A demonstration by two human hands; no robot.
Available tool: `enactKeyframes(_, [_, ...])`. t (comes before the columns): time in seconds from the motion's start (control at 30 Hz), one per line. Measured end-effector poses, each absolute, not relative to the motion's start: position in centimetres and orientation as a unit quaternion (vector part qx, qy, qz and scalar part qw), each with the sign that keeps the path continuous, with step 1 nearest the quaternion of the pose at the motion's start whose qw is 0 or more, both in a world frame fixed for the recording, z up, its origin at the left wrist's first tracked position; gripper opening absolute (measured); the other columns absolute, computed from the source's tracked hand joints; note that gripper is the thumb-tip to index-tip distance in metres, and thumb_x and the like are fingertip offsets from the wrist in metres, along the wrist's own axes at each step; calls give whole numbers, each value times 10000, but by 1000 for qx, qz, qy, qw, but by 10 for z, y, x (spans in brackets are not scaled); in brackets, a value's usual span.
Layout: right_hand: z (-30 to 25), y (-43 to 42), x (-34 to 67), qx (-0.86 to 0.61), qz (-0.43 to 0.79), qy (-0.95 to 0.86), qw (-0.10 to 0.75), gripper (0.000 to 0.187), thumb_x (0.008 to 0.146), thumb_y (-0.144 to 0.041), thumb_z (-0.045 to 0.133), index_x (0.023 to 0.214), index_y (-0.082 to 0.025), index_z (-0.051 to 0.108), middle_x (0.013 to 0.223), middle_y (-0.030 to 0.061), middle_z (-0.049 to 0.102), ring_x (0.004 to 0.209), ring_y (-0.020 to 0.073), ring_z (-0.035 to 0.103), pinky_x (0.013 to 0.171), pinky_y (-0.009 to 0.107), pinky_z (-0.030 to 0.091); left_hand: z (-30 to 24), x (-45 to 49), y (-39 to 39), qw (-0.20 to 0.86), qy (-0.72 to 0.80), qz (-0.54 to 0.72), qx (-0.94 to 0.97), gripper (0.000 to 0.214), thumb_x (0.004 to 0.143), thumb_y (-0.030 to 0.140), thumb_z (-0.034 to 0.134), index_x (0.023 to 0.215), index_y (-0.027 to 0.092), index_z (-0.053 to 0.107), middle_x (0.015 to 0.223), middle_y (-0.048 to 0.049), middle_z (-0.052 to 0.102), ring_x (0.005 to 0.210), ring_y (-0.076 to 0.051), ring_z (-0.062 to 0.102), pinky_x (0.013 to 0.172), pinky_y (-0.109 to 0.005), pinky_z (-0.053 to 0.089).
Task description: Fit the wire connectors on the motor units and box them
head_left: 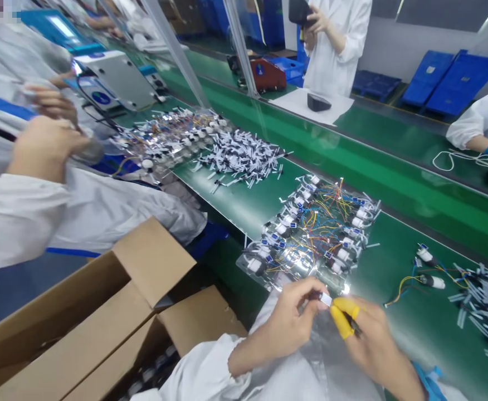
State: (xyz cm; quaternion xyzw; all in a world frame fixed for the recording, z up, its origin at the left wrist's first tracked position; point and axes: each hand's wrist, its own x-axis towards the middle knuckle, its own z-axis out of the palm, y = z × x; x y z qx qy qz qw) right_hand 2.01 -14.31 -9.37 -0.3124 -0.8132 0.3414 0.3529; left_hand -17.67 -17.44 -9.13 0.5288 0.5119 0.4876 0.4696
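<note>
My left hand (291,317) pinches a small white part (325,299) with a dark end between thumb and fingertips. My right hand (371,334) has yellow covers on two fingers, which are pressed together right beside the white part's other end. Something dark shows between those fingers, too small to make out. Just beyond my hands lies a clear plastic tray (244,260) of small white-and-black parts with coloured wires (311,223). To the right, two loose wired parts (432,281) lie on the green bench.
Piles of white strips with black ends (244,159) lie at the bench's middle and right (486,306). Open cardboard boxes (156,262) stand at lower left. A co-worker's hand (45,145) is at left; more people work across the green belt (377,153). Another filled tray lies farther left.
</note>
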Motion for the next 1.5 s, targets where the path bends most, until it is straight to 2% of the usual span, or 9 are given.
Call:
enactKeyframes(0.2, [-94,-145,16,-391,601,-627,306,336,992,-459,645,812,-185,722,616,11,657,520,133,541,505,221,429,-81,-179,-171,427,474,476,605,159,883,108,529,890,168,676,764,-33,677,671,-155,592,640,-260,428])
enactKeyframes(0.4, [-86,-133,5,-377,785,-435,230,542,764,-655,846,651,-158,662,494,-20,550,398,66,354,415,189,319,-79,-177,-162,477,476,473,568,111,886,146,565,867,173,671,725,-12,639,641,-140,538,614,-249,406])
enactKeyframes(0.53, [-78,-132,7,-354,768,-453,282,560,896,-709,694,801,-160,746,630,44,660,514,135,549,494,231,446,-78,-179,-157,584,428,512,463,192,940,358,684,891,175,649,694,5,606,590,-120,520,558,-221,408])
enactKeyframes(0.7, [-74,-138,17,-313,732,-514,319,540,1039,-656,500,1159,-207,775,1014,124,761,855,241,694,782,377,586,-73,-187,-153,575,410,558,435,294,945,448,743,895,168,664,684,16,609,583,-102,551,568,-203,434])
enactKeyframes(0.9, [-75,-139,-1,-378,597,-614,352,242,920,-465,788,1015,-243,784,873,35,729,730,175,642,690,272,561,-79,-192,-161,519,465,540,473,237,983,420,699,978,183,694,803,-28,700,726,-159,653,700,-260,509])
enactKeyframes(1.07, [-75,-137,9,-365,579,-572,451,132,964,-349,758,896,-237,770,738,-2,680,633,134,625,599,200,535,-81,-199,-170,418,497,405,643,279,970,407,716,1180,224,698,1090,-80,756,992,-241,685,899,-348,524])
enactKeyframes(1.2, [-77,-133,37,-366,607,-521,476,64,977,-320,756,973,-261,780,803,4,724,676,132,694,622,176,569,-79,-212,-175,389,470,301,733,142,1049,220,527,1069,210,668,1137,-87,743,1091,-242,660,1052,-394,471])
enactKeyframes(1.37, [-92,-123,47,-423,527,-565,474,136,967,-370,757,1044,-269,804,901,35,767,721,162,711,670,216,612,-70,-233,-162,357,508,256,741,242,1041,134,405,960,197,624,883,-39,704,789,-189,629,752,-295,462])
enactKeyframes(1.5, [-122,-118,38,-446,513,-556,478,200,963,-441,744,1047,-265,783,896,36,781,722,182,738,705,248,637,-63,-242,-136,361,558,288,689,273,1005,87,381,904,191,612,801,-14,684,725,-160,622,713,-266,427])
